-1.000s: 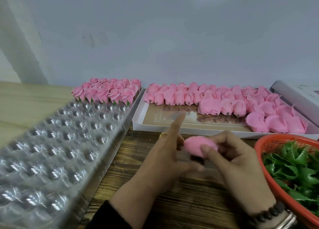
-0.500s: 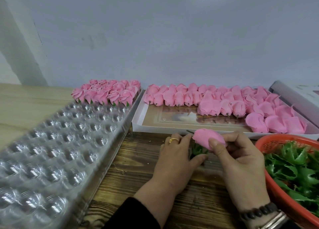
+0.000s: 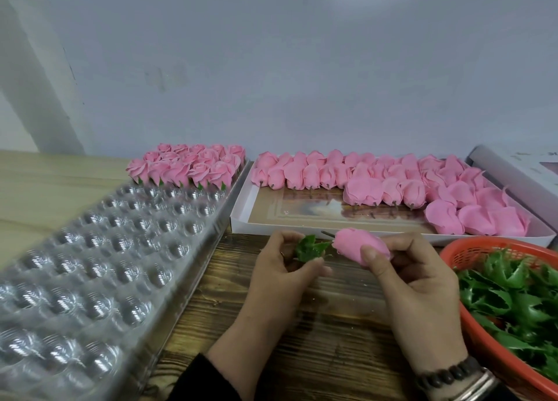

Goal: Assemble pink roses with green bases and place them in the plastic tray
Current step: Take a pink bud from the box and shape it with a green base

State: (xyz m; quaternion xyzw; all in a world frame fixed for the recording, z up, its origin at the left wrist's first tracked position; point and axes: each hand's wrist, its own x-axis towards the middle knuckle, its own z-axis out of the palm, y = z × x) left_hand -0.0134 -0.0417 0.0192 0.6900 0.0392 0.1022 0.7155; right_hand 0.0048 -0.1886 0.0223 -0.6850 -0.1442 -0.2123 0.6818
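My right hand (image 3: pixel 413 283) pinches a pink rose bud (image 3: pixel 356 243) lying sideways, its short stem pointing left. My left hand (image 3: pixel 283 274) holds a green leafy base (image 3: pixel 308 248) between thumb and fingers, just left of the stem tip; base and bud are slightly apart. The clear plastic tray (image 3: pixel 90 264) with round cups stretches along the left. Several finished roses with green bases (image 3: pixel 187 166) fill its far end.
A white flat box (image 3: pixel 241 219) behind my hands holds several pink buds (image 3: pixel 392 183) in rows. An orange basket (image 3: pixel 471 249) of green bases (image 3: pixel 519 298) sits at the right. A white box edge lies at far right. The wall stands close behind.
My hands drew apart: the bud moved right and up in my right hand, and the green base now shows in my left hand, separate from the stem.
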